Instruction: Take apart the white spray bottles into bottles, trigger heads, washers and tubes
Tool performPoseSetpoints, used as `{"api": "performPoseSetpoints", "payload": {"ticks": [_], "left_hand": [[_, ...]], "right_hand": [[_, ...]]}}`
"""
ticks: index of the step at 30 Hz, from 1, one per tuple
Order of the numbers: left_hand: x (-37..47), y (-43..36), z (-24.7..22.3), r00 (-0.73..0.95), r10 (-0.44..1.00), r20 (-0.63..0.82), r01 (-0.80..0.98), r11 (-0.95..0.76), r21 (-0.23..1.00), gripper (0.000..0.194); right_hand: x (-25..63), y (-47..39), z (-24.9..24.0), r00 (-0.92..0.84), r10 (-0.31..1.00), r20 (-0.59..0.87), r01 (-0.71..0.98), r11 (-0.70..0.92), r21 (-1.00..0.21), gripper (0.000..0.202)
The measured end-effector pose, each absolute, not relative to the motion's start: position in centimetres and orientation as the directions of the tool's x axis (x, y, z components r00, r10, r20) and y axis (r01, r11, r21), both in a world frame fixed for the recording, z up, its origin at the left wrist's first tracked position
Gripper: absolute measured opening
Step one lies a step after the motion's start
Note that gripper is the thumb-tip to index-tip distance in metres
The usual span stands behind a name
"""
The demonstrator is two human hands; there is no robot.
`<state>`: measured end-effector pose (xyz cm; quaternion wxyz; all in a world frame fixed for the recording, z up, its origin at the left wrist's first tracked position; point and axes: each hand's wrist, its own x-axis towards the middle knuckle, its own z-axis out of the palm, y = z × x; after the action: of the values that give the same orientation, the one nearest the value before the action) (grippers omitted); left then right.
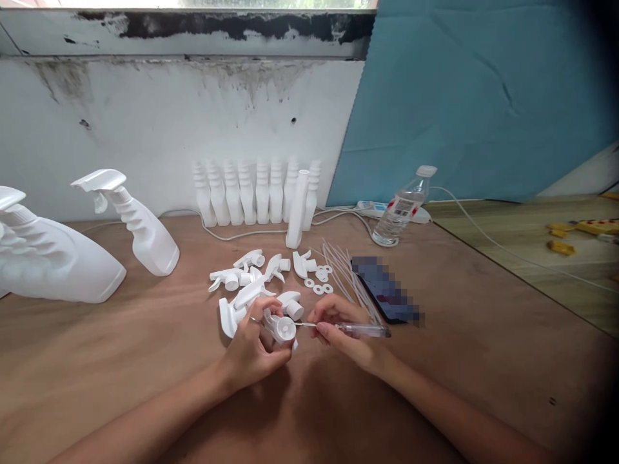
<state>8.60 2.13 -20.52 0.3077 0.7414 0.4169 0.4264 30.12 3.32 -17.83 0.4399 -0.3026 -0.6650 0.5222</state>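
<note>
This looks like a small, makeshift workshop, a bench for putting together spray bottles, though whether it lies inside a home or a factory cannot be told. The brown tabletop (72, 361) carries repeated parts: loose white spray heads (249, 290) heaped near the middle, flat rings (322, 278) and thin tubes (338, 264) to their right, and a slim hand tool (365, 330) among them. White bottles (246, 200) stand in a row at the far side, with larger spray bottles (152, 235) at left. The far wall (169, 129) is stained and pitted, its ledge (217, 26) flaking black and white, and a blue sheet (459, 96) hangs at right, giving a rough, working look.
</note>
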Motion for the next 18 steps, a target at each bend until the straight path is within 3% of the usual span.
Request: {"api": "performPoseSetpoints", "payload": {"ticks": [7,10,13,18], "left_hand": [[8.65,1.94,-20.98,0.296,0.911,0.288,0.334,-0.381,0.862,0.056],[8.59,2.02,-21.03,0.307,0.897,0.319,0.365,-0.420,0.831,0.055],[8.47,2.10,-21.01,0.338,0.865,0.371,0.411,-0.490,0.768,0.056],[8.37,2.20,-21.05,0.351,0.838,0.417,0.417,-0.539,0.732,0.053]], "right_hand": [[29.63,3.06,-17.73,-0.421,0.807,0.415,0.257,0.545,-0.798,0.003],[29.80,3.17,-17.77,-0.475,0.719,0.507,0.267,0.668,-0.695,0.004],[29.96,3.21,-17.88,-0.566,0.651,0.506,0.284,0.730,-0.621,0.005],[29.45,2.90,-18.51,-0.610,0.607,0.509,0.252,0.758,-0.602,0.006]]}}
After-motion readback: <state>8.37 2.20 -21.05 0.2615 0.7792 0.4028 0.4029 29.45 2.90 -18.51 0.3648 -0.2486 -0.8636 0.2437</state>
